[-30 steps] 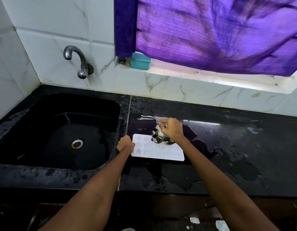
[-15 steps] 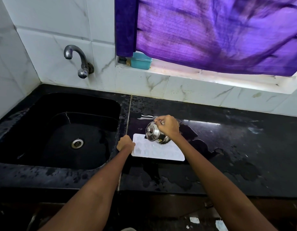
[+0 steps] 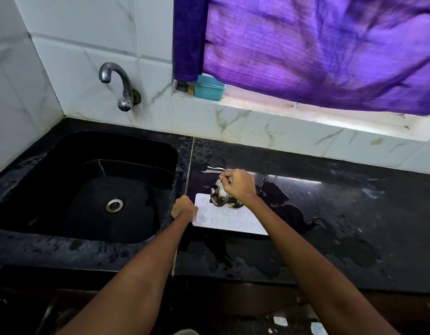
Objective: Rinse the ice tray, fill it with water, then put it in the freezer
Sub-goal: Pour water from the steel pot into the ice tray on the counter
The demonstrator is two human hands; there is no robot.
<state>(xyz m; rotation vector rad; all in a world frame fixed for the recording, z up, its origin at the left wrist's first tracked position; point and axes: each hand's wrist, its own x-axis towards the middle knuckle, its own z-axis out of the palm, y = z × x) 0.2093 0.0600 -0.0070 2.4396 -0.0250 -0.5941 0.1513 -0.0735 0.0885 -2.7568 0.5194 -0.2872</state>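
Tipped further over now, the steel pot [image 3: 222, 197] shows its base, while from the left: black sink [image 3: 88, 151], left hand [image 3: 183, 210] gripping the white ice tray [image 3: 229, 218] flat on the wet counter [image 3: 354, 213], right hand [image 3: 238, 186] clutching the pot above the tray.

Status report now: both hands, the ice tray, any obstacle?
Left hand grips ice tray at its left edge. Right hand holds steel pot tilted over tray. Tray flat on wet counter. No obstacle seen.
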